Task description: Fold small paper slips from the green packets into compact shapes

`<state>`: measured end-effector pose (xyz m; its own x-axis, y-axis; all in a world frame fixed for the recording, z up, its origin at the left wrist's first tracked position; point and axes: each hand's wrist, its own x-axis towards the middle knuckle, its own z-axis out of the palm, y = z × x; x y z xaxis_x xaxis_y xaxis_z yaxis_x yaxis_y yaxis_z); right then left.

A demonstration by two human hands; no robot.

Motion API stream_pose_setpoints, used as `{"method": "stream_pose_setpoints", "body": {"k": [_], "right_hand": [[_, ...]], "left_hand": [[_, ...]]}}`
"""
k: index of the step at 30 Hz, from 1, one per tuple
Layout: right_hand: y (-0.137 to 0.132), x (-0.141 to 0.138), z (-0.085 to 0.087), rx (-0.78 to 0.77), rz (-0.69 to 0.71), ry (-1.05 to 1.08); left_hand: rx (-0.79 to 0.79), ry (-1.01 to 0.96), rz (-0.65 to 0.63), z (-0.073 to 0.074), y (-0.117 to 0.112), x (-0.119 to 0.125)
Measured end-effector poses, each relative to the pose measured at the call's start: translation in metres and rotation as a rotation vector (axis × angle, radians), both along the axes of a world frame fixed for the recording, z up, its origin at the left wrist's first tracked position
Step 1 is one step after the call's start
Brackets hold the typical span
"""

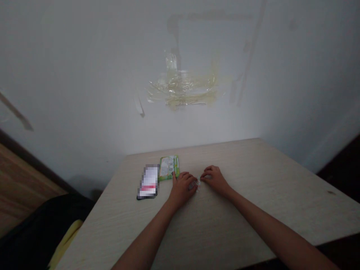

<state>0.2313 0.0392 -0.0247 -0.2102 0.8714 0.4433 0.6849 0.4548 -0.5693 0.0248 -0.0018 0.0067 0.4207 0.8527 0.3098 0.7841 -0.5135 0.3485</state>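
A small, clear, crinkled plastic piece point(198, 183) lies between my hands on the table, too small to tell its kind. My left hand point(182, 187) rests over its left side, fingers curled onto it and partly hiding it. The thumb side of that hand is close to a green and white printed packet point(169, 167) lying flat. From the right, my right hand point(214, 177) pinches at the plastic's edge with thumb and forefinger together. To the left of the packet lies a phone point(149, 182) with a blurred, lit screen.
The pale wood-grain table point(253, 210) meets a white wall point(98, 93) at its back edge. Yellowed tape point(188, 88) clings to the wall. Dark cloth point(47, 225) and a yellow cloth point(67, 240) lie beyond the table's left edge.
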Motion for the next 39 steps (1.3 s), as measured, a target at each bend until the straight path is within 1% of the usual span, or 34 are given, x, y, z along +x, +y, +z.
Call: {"method": "stream_pose_setpoints", "body": {"k": [5,8,18,23,28,33,39], "right_hand": [[0.000,0.006,0.000,0.024,0.046,-0.021],[0.001,0.007,0.000,0.044,0.068,-0.038],[-0.003,0.011,0.006,0.017,0.136,-0.035],[-0.006,0.014,0.010,0.041,0.192,-0.056],[-0.008,0.013,0.010,0.069,0.206,-0.093],[-0.008,0.012,0.008,0.106,0.228,-0.125],[-0.011,0.009,0.012,0.153,0.253,-0.176]], "left_hand": [[0.022,0.036,-0.017,-0.001,0.000,0.000],[0.037,0.062,-0.003,-0.001,-0.001,0.000],[0.093,0.084,0.029,0.001,-0.004,0.001],[0.088,0.070,0.036,-0.001,-0.003,0.000],[0.090,0.057,0.027,-0.004,-0.001,-0.001],[0.043,0.040,0.031,-0.005,0.001,-0.002],[0.030,0.029,0.051,-0.007,0.003,-0.002]]}}
